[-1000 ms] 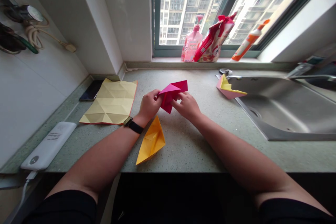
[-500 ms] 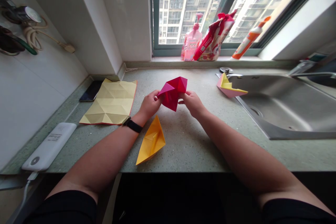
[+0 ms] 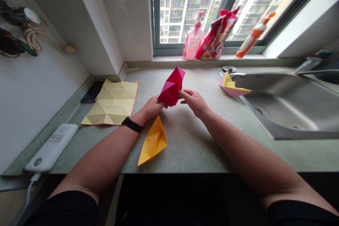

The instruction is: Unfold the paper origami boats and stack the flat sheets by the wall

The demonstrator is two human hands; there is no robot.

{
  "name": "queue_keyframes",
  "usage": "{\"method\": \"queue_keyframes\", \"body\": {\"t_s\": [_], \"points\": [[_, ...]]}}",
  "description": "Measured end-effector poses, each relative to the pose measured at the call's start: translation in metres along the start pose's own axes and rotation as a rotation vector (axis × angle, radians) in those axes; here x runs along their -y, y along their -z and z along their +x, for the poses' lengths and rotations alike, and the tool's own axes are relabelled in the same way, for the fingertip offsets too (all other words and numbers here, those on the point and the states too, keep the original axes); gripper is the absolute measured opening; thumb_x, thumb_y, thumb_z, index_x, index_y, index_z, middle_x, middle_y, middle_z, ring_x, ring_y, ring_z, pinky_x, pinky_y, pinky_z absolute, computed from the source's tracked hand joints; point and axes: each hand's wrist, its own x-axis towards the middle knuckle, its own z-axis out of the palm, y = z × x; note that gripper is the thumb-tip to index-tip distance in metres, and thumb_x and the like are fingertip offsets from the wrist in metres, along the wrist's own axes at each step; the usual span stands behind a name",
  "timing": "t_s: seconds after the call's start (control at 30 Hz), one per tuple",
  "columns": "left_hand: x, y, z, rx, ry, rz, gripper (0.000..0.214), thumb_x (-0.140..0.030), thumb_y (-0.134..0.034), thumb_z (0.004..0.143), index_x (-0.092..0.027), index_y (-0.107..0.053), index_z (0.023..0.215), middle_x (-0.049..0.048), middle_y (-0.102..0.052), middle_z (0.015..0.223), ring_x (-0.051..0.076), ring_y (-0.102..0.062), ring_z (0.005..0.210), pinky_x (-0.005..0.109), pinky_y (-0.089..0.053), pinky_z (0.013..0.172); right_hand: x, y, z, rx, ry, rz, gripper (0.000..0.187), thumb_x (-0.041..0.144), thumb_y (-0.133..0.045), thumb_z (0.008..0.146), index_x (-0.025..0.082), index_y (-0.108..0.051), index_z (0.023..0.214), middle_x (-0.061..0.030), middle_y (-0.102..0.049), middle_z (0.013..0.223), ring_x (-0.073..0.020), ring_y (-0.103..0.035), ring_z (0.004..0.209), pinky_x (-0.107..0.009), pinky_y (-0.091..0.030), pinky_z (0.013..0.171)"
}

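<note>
Head view: both hands are pinched on a red and pink folded paper [image 3: 171, 86], raised just above the desk [image 3: 190, 141] at its middle. The left hand [image 3: 152, 107] grips the lower left corner; the right hand [image 3: 194, 101] nips the right edge with its fingertips, and the paper's point tips up and far. An orange paper boat [image 3: 153, 142] lies near, just beside the left wrist. A creased yellow sheet [image 3: 112, 103] and a dark phone [image 3: 92, 91] lie to the left, and a white power bank [image 3: 51, 148] sits at the near left edge. A pink and yellow paper boat [image 3: 231, 86] rests at the rim of the sink [image 3: 286, 109], right. The risk, judged from the grip: uneven pulling by the two pinches could tear a crease or skew the fold.
</note>
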Motion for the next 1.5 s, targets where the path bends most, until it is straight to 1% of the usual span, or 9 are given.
{"method": "queue_keyframes", "body": {"t_s": [0.2, 0.37, 0.5, 0.7, 1.0, 1.17, 1.3, 1.4, 1.5], "points": [[0.005, 0.002, 0.003, -0.173, 0.002, 0.112, 0.019, -0.035, -0.067, 0.094, -0.018, -0.072, 0.089, 0.0036, -0.074, 0.082, 0.018, -0.064, 0.075, 0.030, -0.050, 0.072, 0.000, 0.003, -0.002, 0.017, 0.173, -0.246, 0.037, 0.061, -0.082, 0.083, 0.025, -0.077, 0.084, -0.0057, -0.076, 0.095, -0.0231, -0.071, 0.086, -0.041, -0.059, 0.082], [0.010, 0.004, 0.004, -0.199, -0.058, 0.181, 0.019, -0.034, -0.065, 0.095, -0.017, -0.074, 0.093, 0.0049, -0.079, 0.093, 0.020, -0.069, 0.085, 0.030, -0.051, 0.076, -0.009, 0.003, -0.001, 0.038, 0.250, -0.371, 0.026, 0.051, -0.079, 0.087, 0.026, -0.083, 0.093, -0.0085, -0.075, 0.107, -0.0258, -0.073, 0.093, -0.043, -0.062, 0.081], [0.012, 0.005, 0.004, -0.200, -0.079, 0.214, 0.021, -0.035, -0.063, 0.096, -0.018, -0.075, 0.092, 0.0060, -0.080, 0.096, 0.021, -0.070, 0.086, 0.031, -0.051, 0.078, -0.015, 0.003, 0.001, 0.027, 0.240, -0.450, 0.020, 0.045, -0.083, 0.086, 0.025, -0.083, 0.087, -0.0093, -0.077, 0.101, -0.0278, -0.073, 0.093, -0.045, -0.064, 0.080], [0.013, 0.004, 0.006, -0.205, -0.062, 0.214, 0.018, -0.031, -0.064, 0.095, -0.018, -0.076, 0.090, 0.0055, -0.080, 0.092, 0.020, -0.070, 0.084, 0.030, -0.051, 0.077, -0.017, 0.000, 0.002, 0.034, 0.259, -0.415, 0.014, 0.040, -0.084, 0.084, 0.027, -0.084, 0.089, -0.0071, -0.075, 0.103, -0.0251, -0.074, 0.088, -0.044, -0.065, 0.081], [0.017, 0.004, 0.007, -0.188, -0.051, 0.232, 0.013, -0.025, -0.062, 0.090, -0.018, -0.073, 0.087, 0.0041, -0.075, 0.085, 0.018, -0.064, 0.078, 0.029, -0.049, 0.073, -0.013, -0.011, -0.004, 0.000, 0.304, -0.512, 0.030, 0.052, -0.089, 0.080, 0.026, -0.082, 0.094, -0.0086, -0.076, 0.095, -0.0265, -0.069, 0.083, -0.044, -0.060, 0.077], [0.013, 0.002, 0.005, -0.212, 0.018, 0.132, 0.015, -0.031, -0.061, 0.090, -0.019, -0.068, 0.082, 0.0027, -0.070, 0.077, 0.016, -0.058, 0.068, 0.028, -0.044, 0.064, -0.012, -0.006, -0.005, -0.052, 0.291, -0.544, 0.015, 0.039, -0.082, 0.084, 0.026, -0.080, 0.091, -0.0079, -0.075, 0.097, -0.0254, -0.069, 0.082, -0.043, -0.059, 0.077], [0.012, -0.001, 0.006, -0.259, 0.075, 0.013, 0.009, -0.025, -0.060, 0.084, -0.019, -0.065, 0.081, 0.0008, -0.067, 0.074, 0.014, -0.056, 0.065, 0.026, -0.043, 0.063, -0.009, -0.003, -0.005, -0.067, 0.301, -0.601, 0.007, 0.031, -0.081, 0.083, 0.025, -0.077, 0.083, -0.0083, -0.073, 0.095, -0.0271, -0.071, 0.087, -0.043, -0.059, 0.083], [0.010, -0.001, 0.008, -0.263, 0.119, -0.036, 0.009, -0.027, -0.062, 0.085, -0.019, -0.065, 0.081, 0.0010, -0.066, 0.073, 0.014, -0.057, 0.064, 0.026, -0.045, 0.062, -0.009, -0.005, -0.005, -0.059, 0.279, -0.598, 0.011, 0.034, -0.084, 0.083, 0.024, -0.078, 0.083, -0.0085, -0.074, 0.097, -0.0261, -0.072, 0.083, -0.043, -0.060, 0.080], [0.006, -0.002, 0.009, -0.264, 0.164, -0.064, 0.018, -0.036, -0.066, 0.088, -0.018, -0.070, 0.090, 0.0031, -0.070, 0.078, 0.016, -0.062, 0.068, 0.027, -0.047, 0.063, -0.010, -0.009, -0.007, -0.045, 0.268, -0.566, 0.017, 0.040, -0.086, 0.085, 0.024, -0.080, 0.089, -0.0085, -0.075, 0.105, -0.0243, -0.074, 0.082, -0.043, -0.062, 0.079]]}}
